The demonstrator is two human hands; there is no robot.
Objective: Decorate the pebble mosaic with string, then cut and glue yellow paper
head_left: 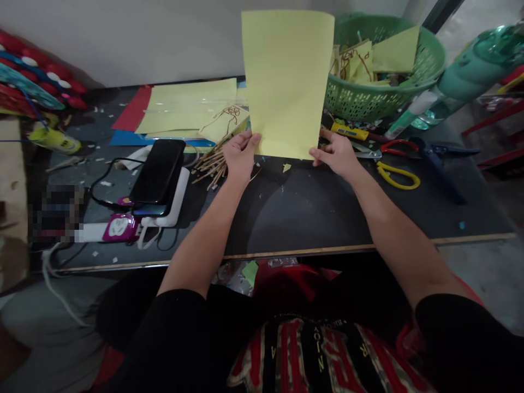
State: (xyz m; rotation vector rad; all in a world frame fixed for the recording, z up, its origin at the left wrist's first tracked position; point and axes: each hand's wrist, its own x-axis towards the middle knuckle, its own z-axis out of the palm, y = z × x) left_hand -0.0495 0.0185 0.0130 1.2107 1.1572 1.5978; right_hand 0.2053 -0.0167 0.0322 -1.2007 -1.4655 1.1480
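A plain yellow sheet of paper (289,82) is held up, nearly upright, above the dark tabletop. My left hand (241,153) pinches its lower left corner between thumb and fingers. At the lower right corner, my right hand (336,153) grips the sheet the same way. Just left of my left hand lies a bundle of thin brown sticks (210,168). Behind it rests a yellow piece with brown curly strands (229,117). Near my right hand are scissors with a yellow handle (399,176) and a yellow-handled tool (349,131).
A green basket (388,101) with paper pieces stands at the back right beside a teal bottle (466,79). Stacked coloured sheets (184,103) lie at the back left. A black phone (159,172) and cables are at left. Paper scraps dot the dark table (295,218).
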